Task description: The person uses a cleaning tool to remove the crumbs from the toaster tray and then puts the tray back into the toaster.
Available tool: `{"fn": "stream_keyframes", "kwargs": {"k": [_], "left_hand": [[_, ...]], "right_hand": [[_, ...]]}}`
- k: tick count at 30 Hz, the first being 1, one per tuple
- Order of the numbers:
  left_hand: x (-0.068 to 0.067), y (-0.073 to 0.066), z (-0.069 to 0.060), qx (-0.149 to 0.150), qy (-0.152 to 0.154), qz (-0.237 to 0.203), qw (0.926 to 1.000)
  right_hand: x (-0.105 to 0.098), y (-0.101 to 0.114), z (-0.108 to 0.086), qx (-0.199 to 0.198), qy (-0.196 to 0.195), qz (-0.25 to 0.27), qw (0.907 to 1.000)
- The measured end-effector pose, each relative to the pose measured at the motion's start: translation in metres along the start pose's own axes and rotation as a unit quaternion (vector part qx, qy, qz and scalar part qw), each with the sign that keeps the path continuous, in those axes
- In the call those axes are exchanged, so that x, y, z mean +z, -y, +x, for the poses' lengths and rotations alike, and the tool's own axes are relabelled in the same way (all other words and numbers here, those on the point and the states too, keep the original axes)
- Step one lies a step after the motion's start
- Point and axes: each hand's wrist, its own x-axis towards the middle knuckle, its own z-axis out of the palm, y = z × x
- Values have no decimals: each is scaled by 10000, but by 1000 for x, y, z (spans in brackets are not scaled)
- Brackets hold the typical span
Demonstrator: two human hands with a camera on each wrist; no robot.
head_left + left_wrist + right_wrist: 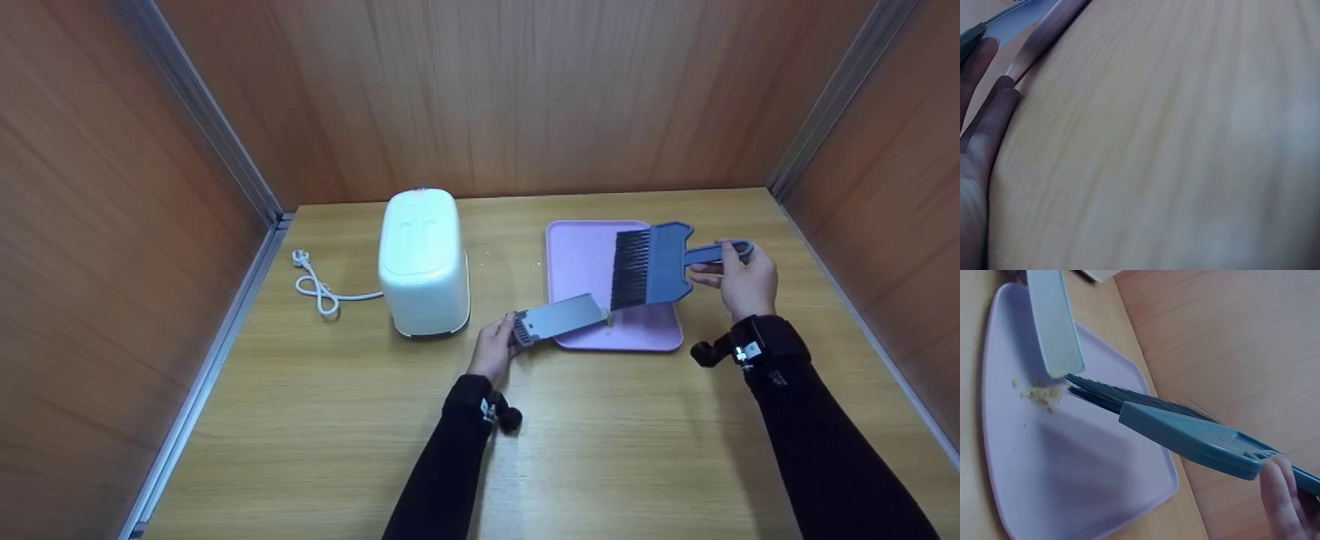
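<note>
My left hand [492, 349] grips one end of a flat grey tray-like piece [564, 318], tilted over the near left part of a pink tray [667, 339]. In my right hand [750, 283] is the handle of a blue brush [666, 262], its dark bristles pointing left. The bristle tips are at the free end of the grey piece in the right wrist view. Below that end, yellowish crumbs [1044, 395] lie on the pink tray. The left wrist view shows the left fingers [994, 121] beside the tray's edge.
A white appliance [421, 262] stands left of the pink tray, its white cord [322, 294] and plug lying to its left. Small specks dot the wooden table [337, 435] between appliance and tray. Wooden panels [480, 97] rise at the back and both sides.
</note>
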Motion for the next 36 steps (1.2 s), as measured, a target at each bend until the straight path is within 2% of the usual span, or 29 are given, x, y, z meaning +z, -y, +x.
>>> {"fn": "stream_keyframes", "kwargs": {"k": [6,11,18,21,30,36], "left_hand": [[0,-1,0,-80,-42,-60,9999],[0,-3,-1,-179,-90,-9,9998],[-1,-1,-1,-76,30,56,10000],[-2,-1,-1,-56,29,-7,10000],[0,0,0,-164,-65,-134,9998],[0,0,1,-167,-57,-8,9998]], "right_hand": [[16,-2,-2,274,-162,622,9976],[36,-12,-2,318,-197,728,9966],[55,-25,-3,387,-219,647,9969],[55,-27,-3,258,-269,555,9978],[37,-26,-3,213,-351,119,9991],[33,-24,-1,-238,-386,-41,9990]]}}
